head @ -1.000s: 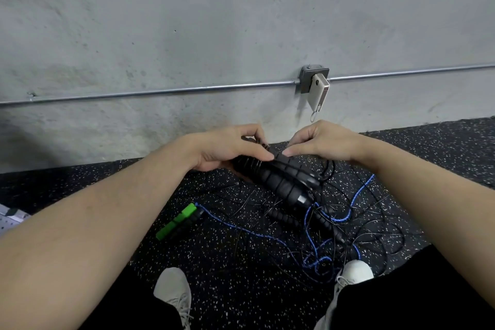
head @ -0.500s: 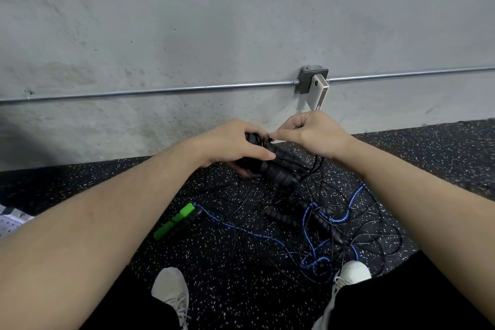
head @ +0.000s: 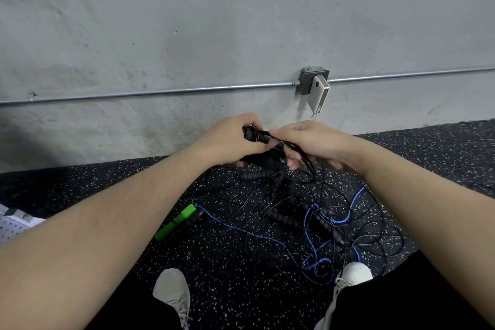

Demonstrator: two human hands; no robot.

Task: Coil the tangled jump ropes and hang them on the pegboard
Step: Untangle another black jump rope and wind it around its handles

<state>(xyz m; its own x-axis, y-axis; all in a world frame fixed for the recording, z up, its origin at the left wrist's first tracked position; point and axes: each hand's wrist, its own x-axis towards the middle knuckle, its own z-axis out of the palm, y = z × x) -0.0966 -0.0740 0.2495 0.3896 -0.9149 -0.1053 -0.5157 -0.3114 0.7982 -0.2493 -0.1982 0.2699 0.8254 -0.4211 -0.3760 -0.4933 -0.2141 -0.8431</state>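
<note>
My left hand (head: 230, 142) grips a bundle of black ribbed jump rope handles (head: 250, 133), lifted off the floor. My right hand (head: 308, 144) curls round the thin black cords (head: 308, 161) that hang from those handles. Below the hands a tangle of black cords (head: 289, 211) and a blue rope (head: 310, 225) lies on the speckled black floor, with more black handles (head: 284, 218) in it. A green and black handle (head: 178, 221) lies to the left at the end of the blue rope. A corner of the white pegboard (head: 13, 228) shows at the left edge.
A concrete wall (head: 214, 21) stands right behind the hands, with a metal conduit (head: 160, 93) and a junction box (head: 313, 80) that carries a white device. My two white shoes (head: 171, 289) stand at the near edge of the tangle.
Both hands have lifted the black handles up off the floor toward the wall. My right hand went from touching the handle tops to holding the cords beside them.
</note>
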